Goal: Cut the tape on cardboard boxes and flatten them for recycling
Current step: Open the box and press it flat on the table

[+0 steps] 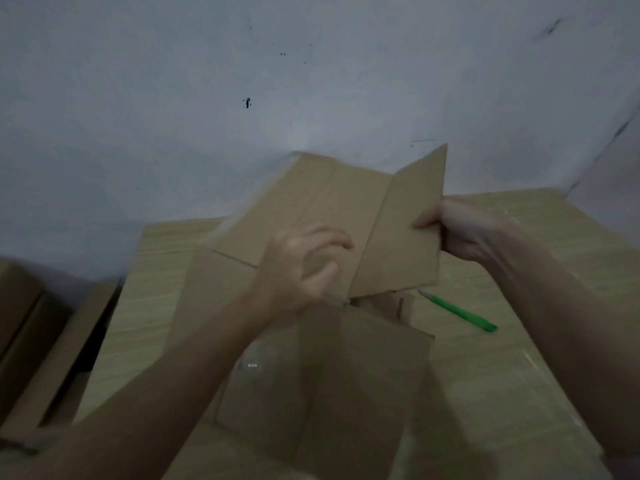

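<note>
Both hands on cardboard box (311,209); right hand (453,233) pinches flap edge; left hand (298,268) curled against panel.

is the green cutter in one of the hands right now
No, the green cutter lies on the wooden table, while both hands hold the cardboard box.

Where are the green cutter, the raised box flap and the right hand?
green cutter (459,311): head view, middle of its handle.
raised box flap (401,233): head view, centre of its face.
right hand (450,230): head view, its palm at the flap's edge.
</note>
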Demonstrator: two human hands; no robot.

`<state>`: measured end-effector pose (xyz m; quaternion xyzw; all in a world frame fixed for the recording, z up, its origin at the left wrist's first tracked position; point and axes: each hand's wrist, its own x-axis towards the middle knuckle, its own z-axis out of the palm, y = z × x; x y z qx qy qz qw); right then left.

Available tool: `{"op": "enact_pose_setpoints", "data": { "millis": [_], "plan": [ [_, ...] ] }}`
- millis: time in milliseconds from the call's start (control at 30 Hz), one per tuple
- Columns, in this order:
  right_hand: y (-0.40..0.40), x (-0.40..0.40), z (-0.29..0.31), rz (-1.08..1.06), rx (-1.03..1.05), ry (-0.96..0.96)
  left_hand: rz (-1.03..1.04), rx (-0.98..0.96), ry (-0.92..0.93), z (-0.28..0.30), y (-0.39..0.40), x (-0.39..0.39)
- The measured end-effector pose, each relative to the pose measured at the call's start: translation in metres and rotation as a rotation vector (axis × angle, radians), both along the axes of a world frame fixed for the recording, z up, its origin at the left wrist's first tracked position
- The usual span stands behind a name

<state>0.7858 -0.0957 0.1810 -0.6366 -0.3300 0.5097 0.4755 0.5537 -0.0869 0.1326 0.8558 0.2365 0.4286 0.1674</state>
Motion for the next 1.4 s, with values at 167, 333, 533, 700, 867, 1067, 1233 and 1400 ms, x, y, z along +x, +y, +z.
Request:
{"op": "enact_pose_setpoints", "data": {
  "millis": [167, 333, 533, 700, 867, 1067, 1233, 1400],
  "plan": [
    [0.020, 0.014, -0.012, 0.177, -0.093, 0.048, 0.620, -0.324, 0.238, -0.027, 0.069, -0.014],
    [0.061, 0.003, -0.044, 0.189, -0.141, 0.016, 0.816, -0.466, 0.401, -0.072, 0.103, -0.039],
    [0.100, -0.028, -0.134, -0.150, -0.115, -0.447, 0.814, -0.569, 0.578, -0.128, 0.115, -0.054],
    [0.114, -0.050, -0.186, -0.123, -0.008, -1.113, 0.805, -0.548, 0.628, -0.167, 0.118, -0.063],
    [0.140, -0.070, -0.215, 0.185, -0.126, -1.277, 0.784, -0.537, 0.691, -0.183, 0.133, -0.054],
    [0.157, -0.073, -0.230, 0.425, -0.185, -1.381, 0.742, -0.471, 0.787, -0.187, 0.159, -0.035],
    [0.160, -0.075, -0.216, 0.510, -0.285, -1.335, 0.668, -0.554, 0.822, -0.177, 0.162, -0.042],
    [0.101, -0.099, -0.203, 0.600, -0.169, -1.235, 0.542, -0.521, 0.739, -0.165, 0.100, -0.058]
  ]
}}
